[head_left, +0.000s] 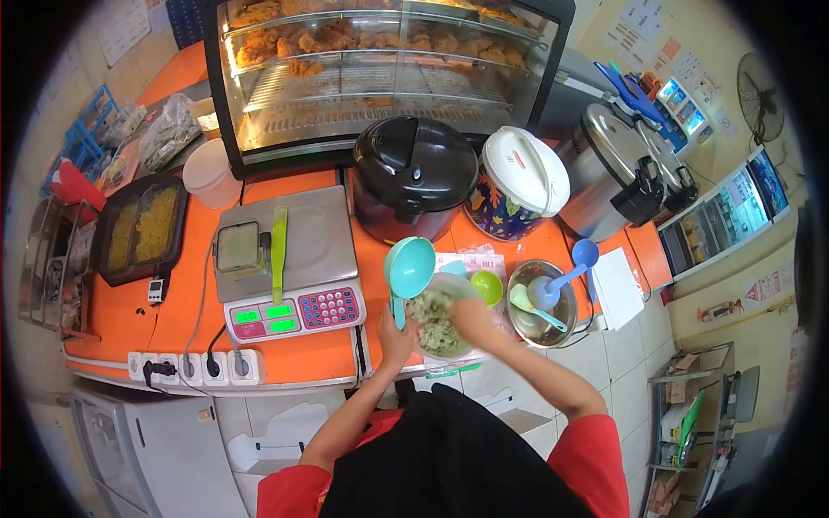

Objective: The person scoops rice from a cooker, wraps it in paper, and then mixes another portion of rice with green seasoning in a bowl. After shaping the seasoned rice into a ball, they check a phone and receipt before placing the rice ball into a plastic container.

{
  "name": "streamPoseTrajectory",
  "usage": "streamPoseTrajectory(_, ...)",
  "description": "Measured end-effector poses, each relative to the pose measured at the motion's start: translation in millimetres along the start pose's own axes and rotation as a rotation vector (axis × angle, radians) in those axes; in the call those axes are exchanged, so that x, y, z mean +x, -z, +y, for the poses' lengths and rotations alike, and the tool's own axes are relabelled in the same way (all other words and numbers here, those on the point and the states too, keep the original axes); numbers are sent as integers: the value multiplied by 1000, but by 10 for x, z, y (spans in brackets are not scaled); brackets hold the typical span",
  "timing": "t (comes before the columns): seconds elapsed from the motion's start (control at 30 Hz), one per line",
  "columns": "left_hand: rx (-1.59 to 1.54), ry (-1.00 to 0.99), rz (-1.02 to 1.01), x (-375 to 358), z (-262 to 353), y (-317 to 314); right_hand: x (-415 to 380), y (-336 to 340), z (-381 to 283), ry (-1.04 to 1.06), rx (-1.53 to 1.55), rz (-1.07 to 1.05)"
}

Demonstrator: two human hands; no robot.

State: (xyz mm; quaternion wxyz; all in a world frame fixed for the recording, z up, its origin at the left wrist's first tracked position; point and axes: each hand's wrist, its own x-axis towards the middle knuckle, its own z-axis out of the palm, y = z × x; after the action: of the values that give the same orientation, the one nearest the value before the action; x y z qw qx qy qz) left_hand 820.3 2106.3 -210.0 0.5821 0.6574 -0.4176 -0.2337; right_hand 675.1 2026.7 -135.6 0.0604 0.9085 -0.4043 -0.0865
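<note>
My left hand (396, 342) is closed around the handle of a turquoise ladle (411, 267), its bowl raised above the left rim of a container. Inside that container is a pale green, crumbly food (439, 326). Over the container's right side is my right hand (473, 323), smeared by motion, so its fingers cannot be made out. A lime green cup (487, 287) sits just behind it. To the right, a metal pot (566, 319) holds a blue ladle (585, 254) and a pale green spoon (524, 300).
A scale (294, 307) stands left, bearing a green spatula (279, 250) and a square container. Behind are a black cooker (414, 173), a floral pot with white lid (525, 173), a steel cooker (609, 173) and a glass display case (389, 69). A black tray (142, 226) lies far left.
</note>
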Motion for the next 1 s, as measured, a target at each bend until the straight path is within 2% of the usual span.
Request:
streamPoseTrajectory(0.07,59,-64,60,-13,68,12,-162,345,-232,262,7,-178)
streamPoseTrajectory(0.13,60,-59,39,-21,29,21,-109,431,-157,284,38,-158)
streamPoseTrajectory(0.2,59,-59,28,-26,21,14,23,253,33,90,-53,-61)
streamPoseTrajectory(0.23,43,-68,45,-37,30,6,6,150,128,16,-38,-212)
streamPoseTrajectory(0.27,27,-79,63,-24,51,6,-96,134,123,13,-36,-210)
streamPoseTrajectory(0.33,0,-39,58,-19,109,3,-342,131,41,66,165,-359)
streamPoseTrajectory(0.37,-27,9,49,-47,131,3,-333,173,-26,8,342,-439)
streamPoseTrajectory(0.4,-27,12,47,-60,113,3,-305,142,11,7,343,-442)
streamPoseTrajectory(0.47,1,13,27,-51,64,14,-131,3,178,-56,631,-346)
streamPoseTrajectory(0.5,3,14,27,-50,59,32,-55,-85,238,-154,692,-256)
streamPoseTrajectory(0.53,23,-7,7,-37,94,49,-24,-69,204,-155,694,-256)
streamPoseTrajectory(0.6,40,-35,-20,-26,148,40,60,-56,85,101,315,-187)
streamPoseTrajectory(0.63,13,-27,12,-36,151,35,-58,-114,-14,232,201,-193)
streamPoseTrajectory(0.67,-15,-17,47,-24,170,34,-124,-58,-7,227,202,-190)
streamPoseTrajectory(0.73,41,-47,35,-19,219,62,-315,147,73,452,-67,-143)
streamPoseTrajectory(0.8,99,-74,28,-23,197,70,-257,593,168,423,-124,-169)
streamPoseTrajectory(0.87,29,-52,9,-34,123,48,-113,691,154,142,-168,-183)
streamPoseTrajectory(0.9,32,-52,4,-46,109,46,21,389,148,86,-140,-96)
streamPoseTrajectory(0.93,24,-53,-3,-44,134,59,9,132,42,81,-135,-96)
streamPoseTrajectory(1.0,17,-61,-9,3,196,69,-134,-226,-197,285,-31,47)
